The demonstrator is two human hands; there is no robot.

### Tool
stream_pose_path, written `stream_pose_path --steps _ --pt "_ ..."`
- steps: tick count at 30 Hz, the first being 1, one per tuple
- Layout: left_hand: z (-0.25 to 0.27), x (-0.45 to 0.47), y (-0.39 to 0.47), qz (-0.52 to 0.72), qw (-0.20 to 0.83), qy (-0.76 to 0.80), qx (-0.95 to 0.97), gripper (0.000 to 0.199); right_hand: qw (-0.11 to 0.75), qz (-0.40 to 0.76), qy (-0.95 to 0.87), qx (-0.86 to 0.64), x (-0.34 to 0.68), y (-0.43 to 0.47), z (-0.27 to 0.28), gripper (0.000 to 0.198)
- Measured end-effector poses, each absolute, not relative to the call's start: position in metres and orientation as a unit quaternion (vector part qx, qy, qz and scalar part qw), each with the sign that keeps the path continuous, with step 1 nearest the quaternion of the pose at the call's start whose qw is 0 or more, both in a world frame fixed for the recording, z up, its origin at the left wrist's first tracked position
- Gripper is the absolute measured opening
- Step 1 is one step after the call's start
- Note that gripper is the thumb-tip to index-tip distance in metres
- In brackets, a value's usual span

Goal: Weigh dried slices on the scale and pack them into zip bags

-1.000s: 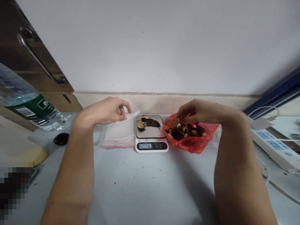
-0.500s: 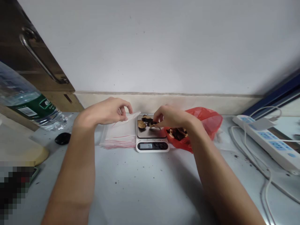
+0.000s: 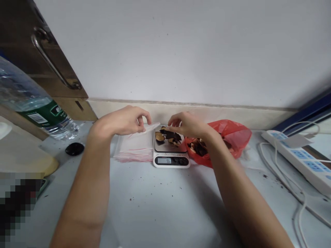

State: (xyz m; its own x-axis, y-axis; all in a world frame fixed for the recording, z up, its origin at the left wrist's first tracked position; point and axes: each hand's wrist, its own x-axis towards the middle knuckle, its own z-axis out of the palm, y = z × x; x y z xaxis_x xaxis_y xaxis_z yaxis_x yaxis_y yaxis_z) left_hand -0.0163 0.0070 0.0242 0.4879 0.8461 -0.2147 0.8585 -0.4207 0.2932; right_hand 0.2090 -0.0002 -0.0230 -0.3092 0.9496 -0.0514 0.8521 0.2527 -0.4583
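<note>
Left of centre, the person's left hand [image 3: 126,120] pinches a plastic bag [image 3: 152,128]; the right hand [image 3: 188,124], fingers loosely parted, hovers over brown pieces [image 3: 160,136] on the scale [image 3: 165,148] at the frame's centre.

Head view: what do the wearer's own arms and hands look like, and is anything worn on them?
The left hand and right hand are both ungloved. The left forearm and right forearm are bare; no sleeve, watch, bracelet or cable shows on them. Rings on hidden fingers can't be ruled out.
</note>
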Motion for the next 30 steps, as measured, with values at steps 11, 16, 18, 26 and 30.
stream_pose_path --steps 11,16,18,26,30 --pt "0.023 -0.018 0.009 -0.018 0.182 0.504 0.844 0.038 0.175 0.236 -0.721 -0.628 0.184 0.017 -0.049 0.034" --pt "0.022 -0.018 0.009 -0.020 0.183 0.507 0.842 0.037 0.207 0.240 -0.706 -0.634 0.184 0.021 -0.050 0.027" --pt "0.023 -0.017 0.008 -0.022 0.187 0.513 0.837 0.037 0.228 0.245 -0.700 -0.631 0.188 0.022 -0.049 0.023" --pt "0.028 -0.013 0.004 -0.026 0.182 0.535 0.825 0.036 0.295 0.288 -0.673 -0.614 0.215 0.012 -0.024 0.013" --pt "0.029 -0.014 0.005 -0.028 0.192 0.532 0.824 0.037 0.284 0.300 -0.669 -0.618 0.225 0.001 -0.011 0.013"
